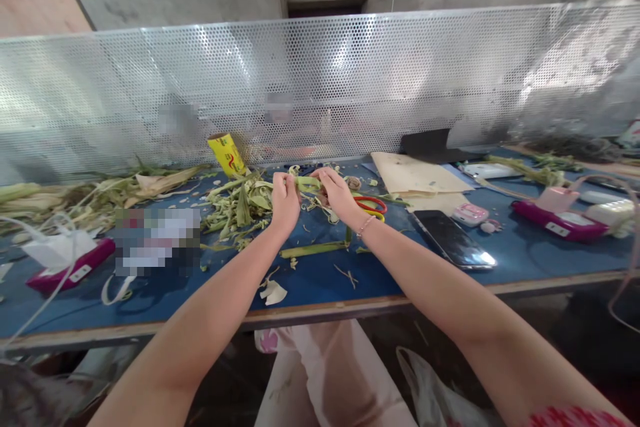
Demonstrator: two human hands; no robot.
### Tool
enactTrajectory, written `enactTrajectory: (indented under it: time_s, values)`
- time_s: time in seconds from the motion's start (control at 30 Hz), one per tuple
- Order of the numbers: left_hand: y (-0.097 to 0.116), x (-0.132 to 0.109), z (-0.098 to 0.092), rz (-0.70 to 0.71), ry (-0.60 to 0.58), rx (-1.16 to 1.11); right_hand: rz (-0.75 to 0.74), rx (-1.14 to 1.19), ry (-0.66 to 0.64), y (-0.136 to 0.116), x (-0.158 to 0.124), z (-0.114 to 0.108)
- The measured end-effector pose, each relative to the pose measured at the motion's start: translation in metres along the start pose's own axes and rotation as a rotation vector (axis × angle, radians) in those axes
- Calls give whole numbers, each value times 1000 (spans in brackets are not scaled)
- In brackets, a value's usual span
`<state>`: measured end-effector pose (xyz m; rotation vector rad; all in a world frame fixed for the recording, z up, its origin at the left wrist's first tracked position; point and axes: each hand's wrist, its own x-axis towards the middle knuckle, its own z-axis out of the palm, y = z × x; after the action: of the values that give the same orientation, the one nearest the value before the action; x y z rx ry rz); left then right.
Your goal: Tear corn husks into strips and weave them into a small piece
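Observation:
Between my two hands stretches a pale green strip of plant leaf [307, 183], held a little above the blue table. My left hand [286, 199] is closed on its left end, fingers curled together. At its right end my right hand [337, 195] pinches it; the fingertips are partly hidden. A heap of curled green leaf scraps [243, 203] lies just left of my left hand. Red and yellow handled scissors [373, 205] rest behind my right wrist, their blades out of sight. Nearer to me lies a flat green stalk piece [314, 249] on the table.
A perforated metal screen [320, 80] closes off the table's back. To the right are a black phone [453, 240], a pink case [470, 214], brown paper [420, 173] and a purple power strip [560, 221]. Another power strip [70, 267], a yellow box [227, 154] and dry husks [150, 188] stand left.

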<state>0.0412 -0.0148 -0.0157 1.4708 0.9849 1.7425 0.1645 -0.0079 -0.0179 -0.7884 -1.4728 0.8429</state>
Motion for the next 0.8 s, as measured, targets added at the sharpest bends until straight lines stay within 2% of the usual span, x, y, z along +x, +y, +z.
enactTrajectory:
  time_s: [0.13,0.23,0.43,0.8]
  values:
    - [3,2,-3,112,107,118,24,12,-26,1,1,-2]
    - [4,4,-4,148,162,142,-61,-117,-1,1,2,-2]
    - [0,5,-4,93,161,36,-218,-400,-36,-7,3,-2]
    - [8,4,2,-71,249,48,-324,-453,-10,-4,0,-4]
